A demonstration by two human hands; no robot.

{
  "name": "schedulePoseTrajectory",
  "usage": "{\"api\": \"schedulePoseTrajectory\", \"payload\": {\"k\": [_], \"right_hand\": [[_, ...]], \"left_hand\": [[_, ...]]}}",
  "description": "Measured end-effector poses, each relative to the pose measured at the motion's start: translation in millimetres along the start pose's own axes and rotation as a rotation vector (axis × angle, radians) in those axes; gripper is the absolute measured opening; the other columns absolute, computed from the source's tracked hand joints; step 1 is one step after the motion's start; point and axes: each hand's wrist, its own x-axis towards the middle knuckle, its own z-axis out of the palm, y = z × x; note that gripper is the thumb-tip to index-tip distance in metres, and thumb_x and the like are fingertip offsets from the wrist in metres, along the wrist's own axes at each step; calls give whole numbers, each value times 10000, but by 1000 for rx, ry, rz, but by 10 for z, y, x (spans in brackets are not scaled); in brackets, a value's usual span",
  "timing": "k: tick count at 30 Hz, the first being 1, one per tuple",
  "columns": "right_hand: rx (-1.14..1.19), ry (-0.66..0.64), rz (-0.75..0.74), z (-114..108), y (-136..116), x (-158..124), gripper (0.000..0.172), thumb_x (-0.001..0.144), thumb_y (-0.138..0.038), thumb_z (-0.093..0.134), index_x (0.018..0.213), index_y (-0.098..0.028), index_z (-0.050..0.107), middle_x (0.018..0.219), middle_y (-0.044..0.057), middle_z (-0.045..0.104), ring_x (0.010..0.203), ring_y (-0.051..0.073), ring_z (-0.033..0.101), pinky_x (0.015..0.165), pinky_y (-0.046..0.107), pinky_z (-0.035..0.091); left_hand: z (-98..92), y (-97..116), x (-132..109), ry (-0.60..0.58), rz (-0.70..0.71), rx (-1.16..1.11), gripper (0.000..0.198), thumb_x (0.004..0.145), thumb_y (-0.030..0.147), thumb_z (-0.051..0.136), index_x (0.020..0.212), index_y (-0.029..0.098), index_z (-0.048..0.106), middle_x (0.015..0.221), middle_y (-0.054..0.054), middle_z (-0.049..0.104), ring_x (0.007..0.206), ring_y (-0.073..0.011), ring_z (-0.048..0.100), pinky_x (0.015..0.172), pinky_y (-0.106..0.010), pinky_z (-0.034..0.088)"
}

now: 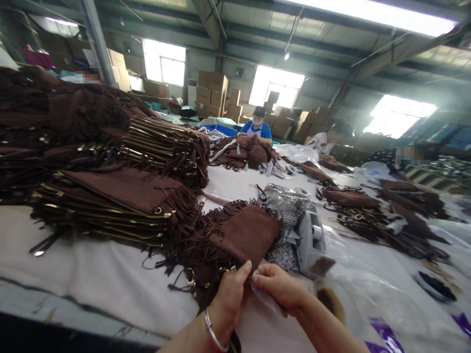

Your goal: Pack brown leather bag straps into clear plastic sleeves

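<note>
My left hand (230,294) and my right hand (277,284) meet at the near edge of a white-covered table (110,279). Both pinch the edge of a thin clear plastic bag (263,296) between thumb and fingers. Just beyond my fingertips lies a brown suede fringed bag (239,235) with gold rings. A silver bangle (215,333) sits on my left wrist.
Tall stacks of brown fringed bags (110,196) with gold zips fill the left. A tape dispenser (311,240) and patterned fabric (289,211) lie right of the bag, clear plastic sheets (368,284) beyond. More bags and straps (386,215) spread right. A person in blue (257,128) works at the far end.
</note>
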Motion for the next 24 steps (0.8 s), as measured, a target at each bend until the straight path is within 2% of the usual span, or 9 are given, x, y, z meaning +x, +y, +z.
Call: {"api": "schedulePoseTrajectory", "payload": {"k": [3, 6, 11, 14, 18, 24], "right_hand": [[-133, 25, -29, 94, 2, -45, 235, 762, -374, 593, 672, -157, 580, 561, -51, 471, 510, 69, 346, 483, 200, 261], [-190, 86, -90, 171, 7, -28, 236, 763, -351, 564, 630, -157, 571, 565, -39, 468, 546, 85, 370, 506, 208, 284], [-127, 196, -68, 223, 129, 31, 275, 715, -406, 545, 577, -168, 538, 555, -25, 448, 550, 106, 380, 493, 227, 283], [-173, 249, -112, 215, 186, 43, 294, 710, -424, 521, 550, -177, 520, 550, -21, 430, 562, 119, 393, 505, 237, 296], [-202, 230, -186, 184, 156, -7, 346, 748, -454, 507, 549, -173, 541, 591, 1, 483, 628, 145, 455, 581, 255, 361], [7, 84, -142, 118, 107, -135, 441, 800, -565, 537, 713, -147, 652, 649, 13, 580, 650, 149, 501, 623, 259, 398]], "left_hand": [[-37, 79, -98, -42, -45, 19, 315, 687, 407, 769, 770, 110, 702, 718, -74, 684, 710, -199, 616, 676, -313, 495], [-44, 182, -192, -34, -98, 38, 273, 661, 326, 775, 798, 113, 674, 729, -60, 672, 683, -177, 608, 660, -309, 505], [-87, 242, -351, -32, -150, 309, 302, 676, 325, 754, 883, 133, 646, 824, -67, 679, 768, -201, 639, 609, -280, 507], [-92, 197, -391, -2, -115, 424, 344, 696, 367, 745, 924, 136, 631, 763, -39, 654, 651, -168, 613, 510, -230, 438], [-63, 134, -361, 44, -75, 461, 316, 732, 421, 719, 831, 144, 603, 544, 36, 529, 422, -99, 451, 412, -216, 319], [-60, 103, -323, 114, -47, 439, 288, 709, 412, 731, 729, 152, 608, 532, 23, 546, 440, -101, 463, 437, -217, 319]]}}
